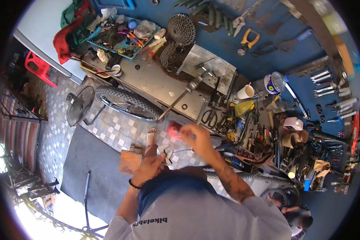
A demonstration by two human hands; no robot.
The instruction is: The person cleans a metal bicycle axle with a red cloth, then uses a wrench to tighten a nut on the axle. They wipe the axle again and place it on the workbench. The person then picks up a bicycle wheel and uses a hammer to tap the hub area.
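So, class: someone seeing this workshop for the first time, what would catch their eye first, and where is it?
Probably the two hands at the centre: the left hand and right hand work a thin bent wire between them. Behind them a cluttered metal workbench runs across, with a knobbly bicycle tyre leaning at its front edge. Above, tools hang on a blue wall.

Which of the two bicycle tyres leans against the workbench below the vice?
The knobbly black bicycle tyre left of the hands; the other tyre lies behind the right forearm.
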